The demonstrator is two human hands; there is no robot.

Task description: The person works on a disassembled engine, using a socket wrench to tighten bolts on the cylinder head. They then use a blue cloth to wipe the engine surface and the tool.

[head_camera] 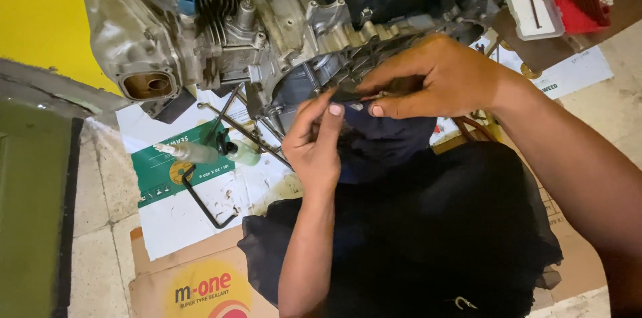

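Both hands meet at the lower edge of the engine [267, 17], which lies on flattened cardboard [194, 224] on the floor. The left hand [314, 141] and right hand [428, 80] pinch a thin dark seal [351, 96] between fingertips, fingers nearly closed, stretching it against the engine's casing. An angled black key [200, 201] lies below the engine.

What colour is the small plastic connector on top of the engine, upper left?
Blue. The connector sits on the grey metal engine, clearest in the head view.
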